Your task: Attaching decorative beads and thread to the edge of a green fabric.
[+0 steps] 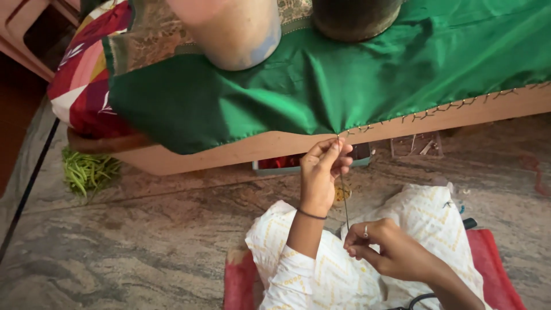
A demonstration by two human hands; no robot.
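A green silk cloth [367, 74] lies over a low wooden table [270, 146], its hem hanging at the front edge with a row of knotted stitches [447, 106] along the right part. My left hand [324, 172] is raised to the hem, its fingertips pinched on the cloth edge and a dark thread [344, 201]. The thread runs straight down to my right hand [381, 247], which pinches its lower end above my lap; a ring shows on one finger.
Two round vessels [241, 31] weigh the cloth down at the back. A patterned red cushion [86, 74] lies at the table's left end, green beans [86, 169] on the stone floor below. Small boxes [416, 146] sit under the table. I sit on a red mat [499, 270].
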